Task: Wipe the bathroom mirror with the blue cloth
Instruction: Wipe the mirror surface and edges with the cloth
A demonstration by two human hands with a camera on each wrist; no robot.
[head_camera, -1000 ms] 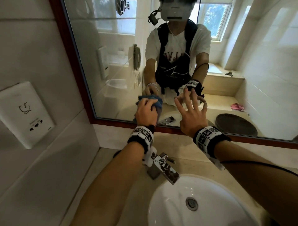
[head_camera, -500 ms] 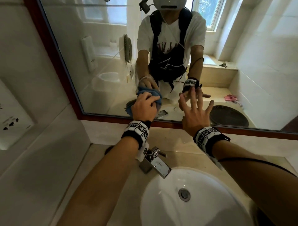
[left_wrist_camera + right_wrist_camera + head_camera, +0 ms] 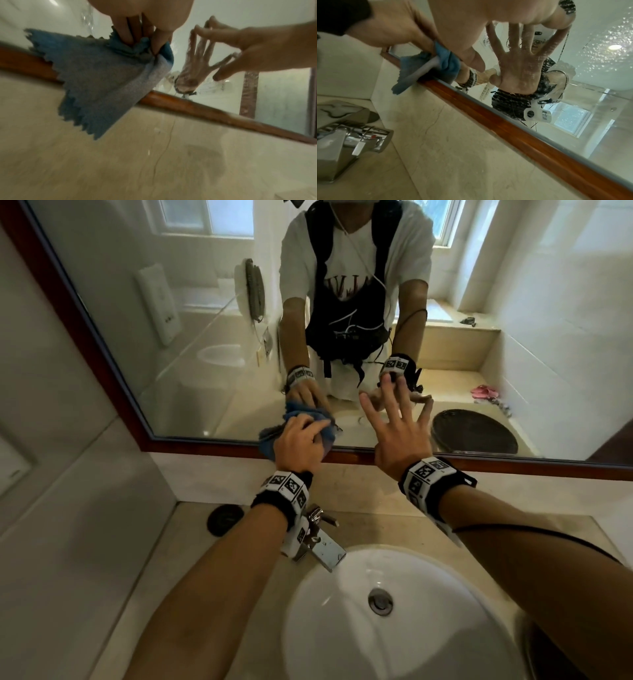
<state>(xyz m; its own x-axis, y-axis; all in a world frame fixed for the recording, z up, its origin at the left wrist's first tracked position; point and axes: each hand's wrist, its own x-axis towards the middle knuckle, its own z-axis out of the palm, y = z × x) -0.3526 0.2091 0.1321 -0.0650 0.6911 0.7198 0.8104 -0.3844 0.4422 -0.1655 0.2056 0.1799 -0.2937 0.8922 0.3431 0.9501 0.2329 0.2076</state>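
Note:
The blue cloth (image 3: pixel 269 441) is bunched in my left hand (image 3: pixel 308 429), which grips it and presses it on the mirror (image 3: pixel 171 302) just above the brown lower frame (image 3: pixel 513 463). In the left wrist view the cloth (image 3: pixel 102 81) hangs down over the frame (image 3: pixel 197 106) from my curled fingers (image 3: pixel 137 33). My right hand (image 3: pixel 394 412) lies to the right of it with fingers spread, the fingertips touching the glass. The right wrist view shows water spots on the glass, the cloth (image 3: pixel 443 59) and the left hand (image 3: pixel 393 29).
Below the mirror a chrome faucet (image 3: pixel 322 546) stands behind a white basin (image 3: pixel 308 611) set in a beige counter (image 3: pixel 376 508). A black round cap (image 3: pixel 222 518) sits at the counter's back left. A tiled wall (image 3: pixel 68 542) closes the left side.
My left hand has carried the cloth down the glass to the mirror's lower edge. The right hand stays spread on the glass. My head has tilted down and moved closer.

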